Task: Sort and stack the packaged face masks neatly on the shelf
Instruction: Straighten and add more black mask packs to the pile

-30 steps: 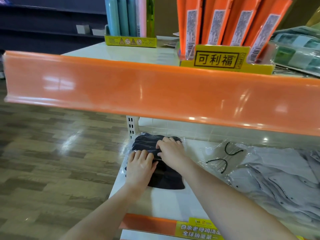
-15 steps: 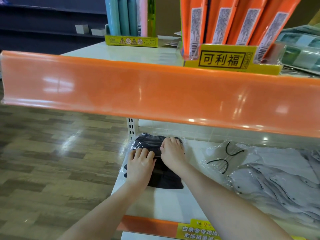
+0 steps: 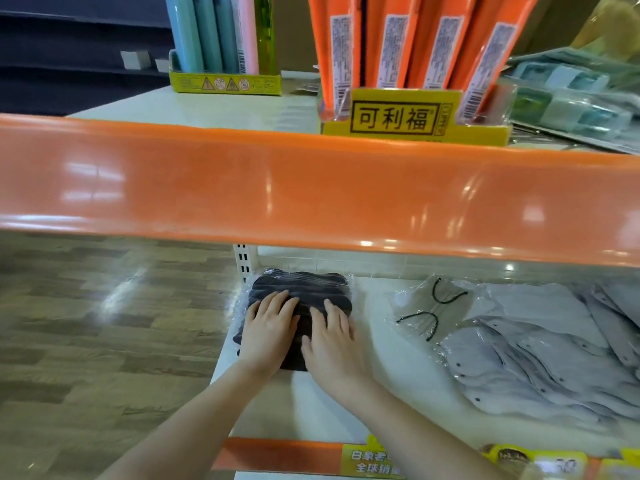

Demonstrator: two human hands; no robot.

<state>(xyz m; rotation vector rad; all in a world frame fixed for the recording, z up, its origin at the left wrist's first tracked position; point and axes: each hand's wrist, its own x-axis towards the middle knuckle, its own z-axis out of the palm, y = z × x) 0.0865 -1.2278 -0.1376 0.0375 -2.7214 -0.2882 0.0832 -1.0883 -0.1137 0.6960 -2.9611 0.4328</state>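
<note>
A stack of black packaged face masks (image 3: pixel 304 285) in clear plastic lies at the left end of the white lower shelf (image 3: pixel 381 386). My left hand (image 3: pixel 270 330) and my right hand (image 3: pixel 330 341) both rest flat on top of it, fingers straight, side by side. To the right lie a beige mask pack (image 3: pixel 433 306) with black ear loops and a loose spread of several grey packaged masks (image 3: pixel 540 348).
The upper shelf's wide orange front strip (image 3: pixel 311 192) overhangs the masks. On that shelf stand orange boxes in a yellow display tray (image 3: pixel 412 116), pastel items in another tray (image 3: pixel 225 83) and green packs (image 3: pixel 568 105). Wooden floor (image 3: pixel 104 323) lies left.
My right hand has drawn back from the far edge of the black stack toward me. Both hands now lie flat and level on the stack's near half.
</note>
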